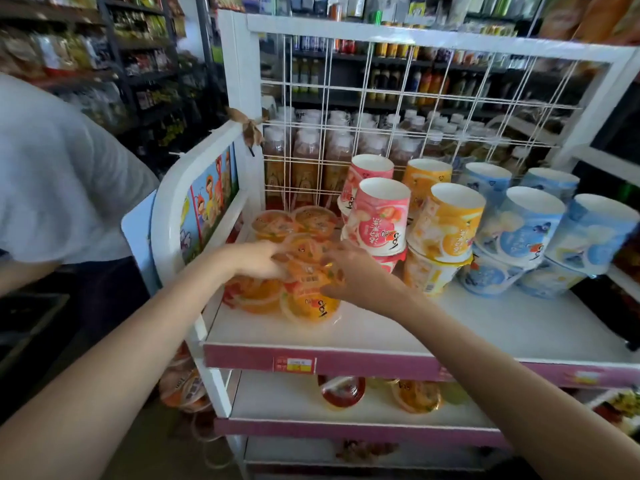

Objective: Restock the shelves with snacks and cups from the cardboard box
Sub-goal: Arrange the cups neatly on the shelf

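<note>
Gripping one clear plastic orange jelly cup [310, 271] between my left hand [258, 259] and right hand [353, 275], above others on the white shelf [398, 327].

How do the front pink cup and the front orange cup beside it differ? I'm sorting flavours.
The front pink cup has a pink wrap with pale fruit; the front orange cup has a yellow-orange wrap with orange slices. The pink one sits left, nearer the hands; the orange one sits right, next to the blue cups. Both are tilted, stacked on another cup, white end up.
</note>
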`<state>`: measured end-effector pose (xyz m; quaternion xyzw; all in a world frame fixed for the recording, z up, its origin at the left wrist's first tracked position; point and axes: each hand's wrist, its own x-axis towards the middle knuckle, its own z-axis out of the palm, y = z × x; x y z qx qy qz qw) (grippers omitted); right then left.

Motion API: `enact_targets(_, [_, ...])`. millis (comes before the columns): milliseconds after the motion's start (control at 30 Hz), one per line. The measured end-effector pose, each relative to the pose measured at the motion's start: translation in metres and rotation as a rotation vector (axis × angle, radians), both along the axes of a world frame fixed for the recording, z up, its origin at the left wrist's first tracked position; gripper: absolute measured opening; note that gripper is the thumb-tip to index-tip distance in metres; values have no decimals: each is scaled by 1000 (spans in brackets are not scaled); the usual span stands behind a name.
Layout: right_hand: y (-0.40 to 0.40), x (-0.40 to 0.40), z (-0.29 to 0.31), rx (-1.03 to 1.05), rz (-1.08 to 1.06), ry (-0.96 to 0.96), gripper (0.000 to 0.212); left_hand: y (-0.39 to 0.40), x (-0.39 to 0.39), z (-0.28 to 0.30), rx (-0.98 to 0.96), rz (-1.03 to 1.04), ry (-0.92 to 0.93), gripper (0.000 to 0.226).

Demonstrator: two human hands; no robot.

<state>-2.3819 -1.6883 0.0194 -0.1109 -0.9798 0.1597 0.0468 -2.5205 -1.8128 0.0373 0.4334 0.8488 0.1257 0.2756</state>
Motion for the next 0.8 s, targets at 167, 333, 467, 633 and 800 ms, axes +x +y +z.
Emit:
enact_targets(167, [-5,-9,11,171,44,36,45,10,-14,6,179,101,218,51])
enact_targets(333, [6,-68,13,201,-6,-46,30,35,-27,4,90,130,322,44])
enact_targets(467, [21,-101,16,229,-58,-113,32,44,-46,-2,92,184,312,48])
enact_targets(633, [44,-126,23,205,-132,-137,26,55,-64,-14,176,298,237,81])
enact_targets(800, [53,-138,15,104,-177,-202,35,64,-72,-25,274,352,210,85])
